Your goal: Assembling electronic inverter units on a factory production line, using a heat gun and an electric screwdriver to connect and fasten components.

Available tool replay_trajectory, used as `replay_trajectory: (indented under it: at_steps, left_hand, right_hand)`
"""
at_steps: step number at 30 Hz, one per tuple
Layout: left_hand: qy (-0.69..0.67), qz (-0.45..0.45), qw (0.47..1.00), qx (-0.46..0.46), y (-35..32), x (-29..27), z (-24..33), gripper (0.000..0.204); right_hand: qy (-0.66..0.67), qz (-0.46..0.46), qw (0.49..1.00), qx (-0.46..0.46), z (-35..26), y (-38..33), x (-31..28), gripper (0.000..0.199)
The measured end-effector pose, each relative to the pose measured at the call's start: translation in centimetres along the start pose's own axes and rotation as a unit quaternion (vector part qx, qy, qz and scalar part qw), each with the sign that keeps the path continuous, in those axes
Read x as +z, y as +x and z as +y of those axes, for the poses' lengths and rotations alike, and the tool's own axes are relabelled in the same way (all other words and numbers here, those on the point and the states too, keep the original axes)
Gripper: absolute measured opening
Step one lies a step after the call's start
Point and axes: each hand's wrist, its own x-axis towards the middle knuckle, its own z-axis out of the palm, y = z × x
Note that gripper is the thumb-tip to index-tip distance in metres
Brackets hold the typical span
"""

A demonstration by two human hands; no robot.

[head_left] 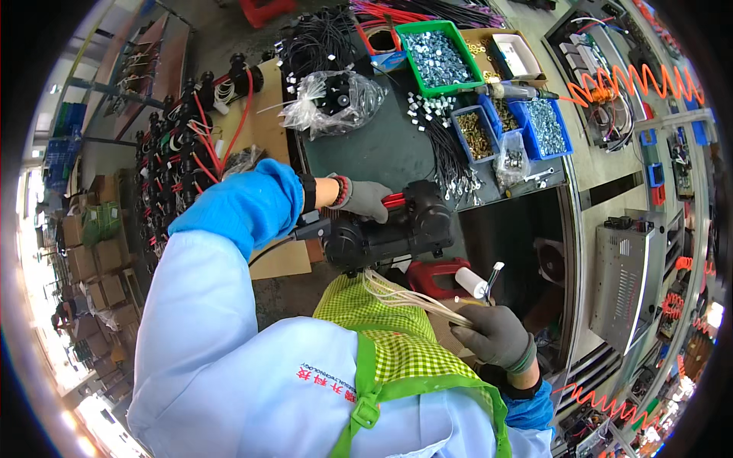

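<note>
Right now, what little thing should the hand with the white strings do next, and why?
Probably bring the right hand up toward the black motor unit. It pinches a bundle of white wires trailing from the unit, while the left hand rests on top, steadying it. The wire ends hang loose, away from the unit.

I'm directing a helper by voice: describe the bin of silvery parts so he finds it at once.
Start at the dark green bench mat beyond the black motor unit under the left hand. At the mat's far edge sits a green bin of silvery parts. The other bins nearby are blue; this one is green and the largest.
</note>
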Motion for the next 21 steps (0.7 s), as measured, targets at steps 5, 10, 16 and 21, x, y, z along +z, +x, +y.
replay_trajectory:
  at_steps: [5,10,16,21]
  left_hand:
    - [0.068,-0.09,0.993,-0.032,2.0,-5.4,-0.9,0.052]
    - [0.247,-0.108,0.963,-0.025,7.8,-7.8,-4.4,0.053]
    - [0.515,-0.106,0.85,-0.025,12.3,-9.7,-5.8,0.053]
    - [0.398,-0.061,0.915,-0.013,16.5,-7.3,-9.9,0.049]
  right_hand:
    - [0.0,-0.026,0.999,0.035,-2.8,3.9,-3.4,0.017]
    - [-0.151,0.091,0.976,-0.126,-4.0,8.1,-5.6,0.022]
    - [-0.251,0.168,0.933,-0.193,-5.9,14.4,-8.5,0.026]
    - [-0.326,0.191,0.897,-0.229,-5.5,22.8,-9.7,0.021]
